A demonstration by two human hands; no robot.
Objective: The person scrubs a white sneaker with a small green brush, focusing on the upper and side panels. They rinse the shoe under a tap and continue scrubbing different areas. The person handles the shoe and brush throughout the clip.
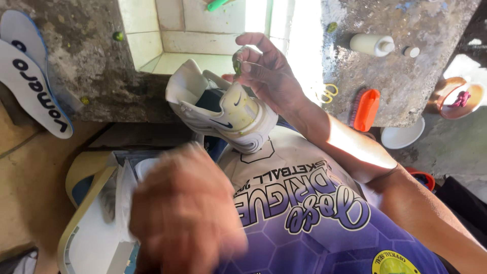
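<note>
1. The right hand [266, 71] was raised above a white sneaker [223, 114], fingers pinched on a small green bit; whether it also touched the shoe could not be told.
2. The sneaker sat at the sink's edge, against the person's chest.
3. The left hand [185, 215] was blurred, its grip unclear.
4. An orange brush [366, 109] lay on the concrete desk [406, 76].

open sink basin [203, 35], cluttered right counter [406, 86]
</note>
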